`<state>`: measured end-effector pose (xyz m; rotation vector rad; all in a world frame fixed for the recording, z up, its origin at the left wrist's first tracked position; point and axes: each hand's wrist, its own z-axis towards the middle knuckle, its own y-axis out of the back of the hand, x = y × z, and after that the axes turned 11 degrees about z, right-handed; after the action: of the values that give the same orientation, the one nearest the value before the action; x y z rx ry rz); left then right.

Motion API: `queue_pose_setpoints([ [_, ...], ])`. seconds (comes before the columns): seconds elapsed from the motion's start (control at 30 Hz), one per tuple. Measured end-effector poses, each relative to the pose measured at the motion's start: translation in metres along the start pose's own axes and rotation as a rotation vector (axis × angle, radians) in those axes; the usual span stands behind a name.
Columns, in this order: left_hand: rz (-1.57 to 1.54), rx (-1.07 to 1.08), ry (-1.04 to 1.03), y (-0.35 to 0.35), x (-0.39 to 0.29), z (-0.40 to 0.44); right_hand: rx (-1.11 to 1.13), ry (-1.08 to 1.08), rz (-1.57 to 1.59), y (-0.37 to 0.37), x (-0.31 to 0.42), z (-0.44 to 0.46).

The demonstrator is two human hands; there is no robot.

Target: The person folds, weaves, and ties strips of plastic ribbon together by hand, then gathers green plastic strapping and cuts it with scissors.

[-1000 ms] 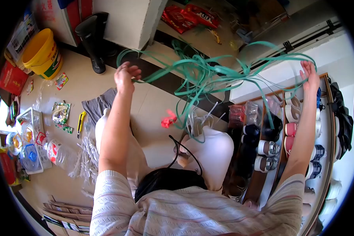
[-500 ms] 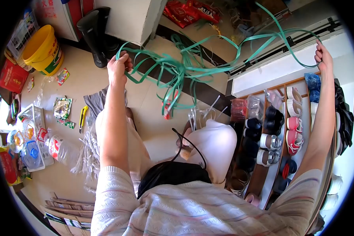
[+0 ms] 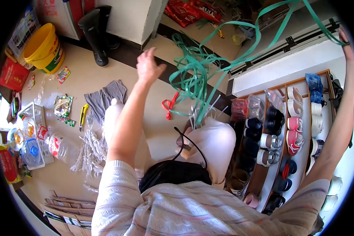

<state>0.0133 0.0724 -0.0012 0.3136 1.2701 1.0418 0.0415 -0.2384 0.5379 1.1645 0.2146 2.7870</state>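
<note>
A tangle of green plastic strapping (image 3: pixel 190 74) hangs in loops in front of me, its lower loops reaching my knee. From it a long length runs up and right to my right hand (image 3: pixel 344 38), raised at the far right edge and closed on the strap, fingers partly hidden. My left hand (image 3: pixel 148 66) is just left of the tangle, fingers apart, holding nothing. On the floor below lie a red ribbon (image 3: pixel 169 105) and a grey cloth (image 3: pixel 106 95). Thin white strips (image 3: pixel 212 108) stick up by my right knee.
A shoe rack (image 3: pixel 279 133) full of shoes stands on the right. To the left are a yellow bucket (image 3: pixel 45 49), black rubber boots (image 3: pixel 94 33), a yellow utility knife (image 3: pixel 83 117), a bundle of white cord (image 3: pixel 91 151), plastic bottles (image 3: pixel 61 147) and flattened cardboard (image 3: pixel 67 212).
My left hand has let go of the green strap and moved right. My right hand has pulled its length farther up and right; the tangle has shifted right, baring the red ribbon.
</note>
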Motion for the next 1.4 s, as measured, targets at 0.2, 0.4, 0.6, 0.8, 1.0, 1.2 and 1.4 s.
queue_pose_setpoints([
  [0.2, -0.108, 0.203, -0.282, -0.033, -0.064, -0.017, 0.004, 0.063, -0.261, -0.029, 0.019, -0.03],
  [0.4, -0.139, 0.714, -0.349, -0.094, -0.083, -0.048, -0.08, -0.103, -0.169, 0.036, -0.005, 0.011],
  [0.6, -0.878, 0.957, 0.082, -0.075, -0.079, -0.036, 0.0, -0.52, -0.218, 0.063, -0.1, 0.02],
  [0.8, -1.716, 0.629, 0.476, -0.014, -0.05, 0.0, 0.267, -0.329, -0.777, -0.008, -0.253, -0.167],
  [1.0, -1.927, 0.622, 0.435, -0.025, -0.039, 0.009, 0.523, -0.971, 0.315, -0.191, -0.261, -0.365],
  [1.2, -1.699, 0.711, 0.258, -0.005, -0.042, 0.009, 0.401, -1.143, 0.577, -0.186, -0.265, -0.353],
  [1.4, -0.573, 1.434, -0.481, -0.001, -0.077, -0.04, 0.387, -0.848, 1.046, -0.103, -0.2, -0.159],
])
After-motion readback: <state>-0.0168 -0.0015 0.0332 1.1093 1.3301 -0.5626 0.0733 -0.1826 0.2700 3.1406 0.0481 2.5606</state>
